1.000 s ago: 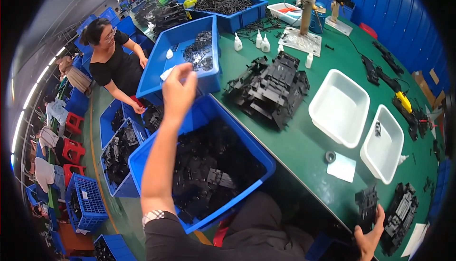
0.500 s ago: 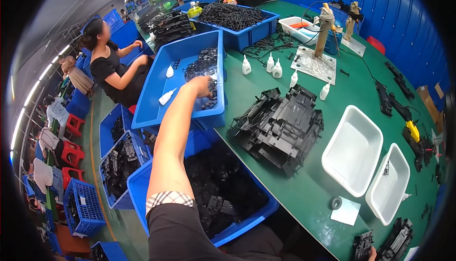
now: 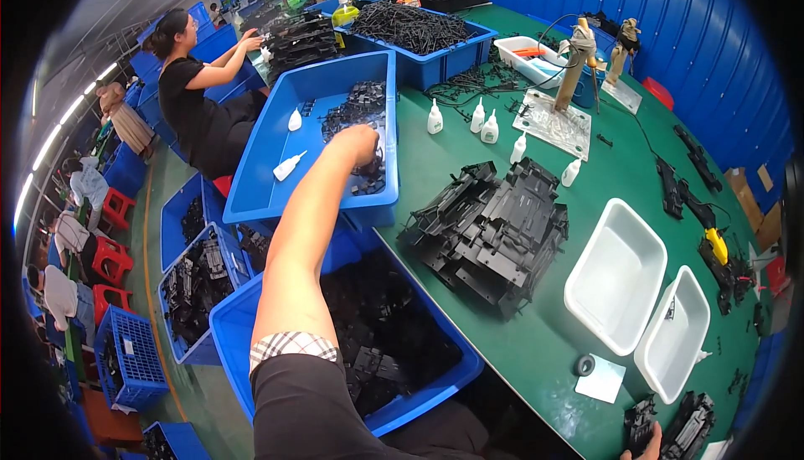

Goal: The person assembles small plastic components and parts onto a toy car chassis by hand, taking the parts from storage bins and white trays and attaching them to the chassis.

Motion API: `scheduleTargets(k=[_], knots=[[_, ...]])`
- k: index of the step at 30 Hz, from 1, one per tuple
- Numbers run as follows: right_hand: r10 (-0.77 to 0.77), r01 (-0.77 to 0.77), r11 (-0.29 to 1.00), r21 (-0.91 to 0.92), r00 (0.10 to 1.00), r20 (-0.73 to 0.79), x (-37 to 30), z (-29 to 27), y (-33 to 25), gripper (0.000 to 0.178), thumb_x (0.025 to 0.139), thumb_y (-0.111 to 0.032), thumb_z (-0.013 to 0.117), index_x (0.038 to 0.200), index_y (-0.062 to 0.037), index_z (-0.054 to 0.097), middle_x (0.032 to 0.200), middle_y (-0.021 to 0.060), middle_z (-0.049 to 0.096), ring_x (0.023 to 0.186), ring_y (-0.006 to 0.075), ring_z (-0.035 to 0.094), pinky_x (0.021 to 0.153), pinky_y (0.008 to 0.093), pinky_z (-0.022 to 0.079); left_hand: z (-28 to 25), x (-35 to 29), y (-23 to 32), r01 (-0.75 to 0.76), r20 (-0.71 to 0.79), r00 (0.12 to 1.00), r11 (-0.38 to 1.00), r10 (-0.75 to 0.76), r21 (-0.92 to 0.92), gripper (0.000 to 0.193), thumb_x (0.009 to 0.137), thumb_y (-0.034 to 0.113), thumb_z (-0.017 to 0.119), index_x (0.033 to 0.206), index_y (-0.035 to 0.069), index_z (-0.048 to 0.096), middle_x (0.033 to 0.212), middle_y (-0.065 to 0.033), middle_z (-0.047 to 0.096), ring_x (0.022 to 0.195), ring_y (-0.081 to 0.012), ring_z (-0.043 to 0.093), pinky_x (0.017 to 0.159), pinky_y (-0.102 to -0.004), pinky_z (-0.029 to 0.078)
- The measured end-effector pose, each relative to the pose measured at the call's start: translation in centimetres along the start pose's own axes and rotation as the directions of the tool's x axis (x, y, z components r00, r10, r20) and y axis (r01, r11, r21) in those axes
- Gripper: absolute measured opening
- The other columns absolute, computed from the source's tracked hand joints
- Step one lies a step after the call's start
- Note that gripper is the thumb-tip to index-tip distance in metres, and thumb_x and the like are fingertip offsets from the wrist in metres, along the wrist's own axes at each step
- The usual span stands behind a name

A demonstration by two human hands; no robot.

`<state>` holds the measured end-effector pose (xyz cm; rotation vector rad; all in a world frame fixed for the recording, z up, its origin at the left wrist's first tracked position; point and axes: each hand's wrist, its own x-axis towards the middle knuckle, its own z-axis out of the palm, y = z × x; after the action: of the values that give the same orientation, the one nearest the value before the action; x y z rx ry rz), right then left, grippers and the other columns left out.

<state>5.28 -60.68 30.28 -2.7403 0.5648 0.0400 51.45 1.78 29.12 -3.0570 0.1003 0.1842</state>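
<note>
My left hand (image 3: 360,145) reaches down into the blue bin (image 3: 251,183), over a heap of small black plastic parts (image 3: 356,108). Its fingers curl down, and what they pinch, if anything, is hidden. Two white dropper bottles (image 3: 289,167) lie in the same bin. At the lower right edge, my right hand (image 3: 647,447) grips a black plastic chassis piece (image 3: 639,422). Beside that hand, a longer black chassis part (image 3: 689,426) rests on the green table (image 3: 519,343). A stack of black chassis parts (image 3: 494,234) stands on the table between my hands.
Several white dropper bottles (image 3: 490,128) stand behind the stack. Two white trays (image 3: 615,276) lie at right, near a black ring (image 3: 584,365). A blue bin of black parts (image 3: 251,334) sits below the table edge. A co-worker (image 3: 197,83) sits at left.
My left hand stays over the small parts, its fingers now turned further down. More of my right hand shows with the chassis piece. The co-worker now reaches toward stacked black parts.
</note>
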Motion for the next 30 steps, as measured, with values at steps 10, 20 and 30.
scheduleTargets(k=[10,20,30], knots=[[0.051,-0.067,0.992,-0.105,0.987,-0.152,-1.5,-0.9,0.0,0.073,0.072,-0.021,0.074,0.134,-0.0003,0.041,0.133,0.0247,0.044,0.124,0.0366,0.042,0.103,0.0427,0.033,1.2,0.7,-7.8,-0.006,-0.343,0.808,0.576,-0.478,-0.817,0.041,0.078,0.016,0.065,0.114,-0.001,0.054,0.102,-0.0177,0.064,0.097,-0.029,0.062,0.087,-0.0353,0.047],[-0.049,0.032,0.997,-0.072,0.966,-0.253,-4.4,-1.6,-0.5,0.071,0.073,-0.019,0.075,0.133,-0.0001,0.042,0.131,0.0241,0.047,0.121,0.0355,0.045,0.101,0.0406,0.036,-2.5,-5.1,-3.5,-0.083,-0.07,0.86,-0.003,-0.506,-0.997,0.062,0.086,-0.004,0.055,0.14,-0.003,0.025,0.1,-0.0189,0.062,0.074,-0.0222,0.066,0.058,-0.0295,0.05],[-0.108,0.099,0.994,-0.045,0.953,-0.283,-5.8,-1.6,-0.9,0.068,0.073,-0.017,0.076,0.13,0.0018,0.046,0.128,0.0235,0.049,0.118,0.0355,0.048,0.099,0.0398,0.038,-2.4,-7.2,-3.4,-0.201,-0.088,0.919,-0.265,-0.384,-0.943,0.034,0.088,-0.001,0.054,0.121,-0.005,0.049,0.099,-0.0151,0.062,0.082,-0.0223,0.062,0.069,-0.0359,0.051]])
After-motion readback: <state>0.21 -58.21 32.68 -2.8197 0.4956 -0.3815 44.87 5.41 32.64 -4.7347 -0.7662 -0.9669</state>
